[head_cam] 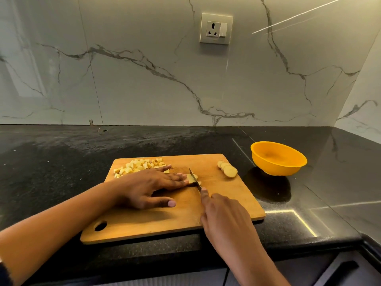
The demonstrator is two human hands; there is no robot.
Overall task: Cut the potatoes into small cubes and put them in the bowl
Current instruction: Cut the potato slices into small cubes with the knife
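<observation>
- Black speckled stone countertop [61,162], white veined marble wall [144,89] behind, one socket plate [216,28] on the wall.
- One wooden cutting board [226,199] lies flat on the counter, with one hang hole at its near-left corner.
- Two bare hands, both over the board.
- Left hand [150,186]: flat, fingers straight, fingertips pressing down on one potato piece [190,178]; thumb spread out on the board nearer the person. Not curled round anything.
- Right hand [224,213]: wrapped round the handle of one knife [195,179], index finger laid along the blade's back. The handle is hidden under the hand.
- The blade is edge down in the potato piece, right at the left fingertips.
- Potato cubes [138,167]: one loose pile on the board, beyond and left of the pressing fingers, touching the back of the left hand. Too many to count.
- Potato rounds [227,170]: one overlapping row, three or four, count not sure; on the board beyond and right of the knife, well clear of the blade.
- One orange bowl [276,170]: off the board on the counter, further right of the knife hand, just past the rounds.
</observation>
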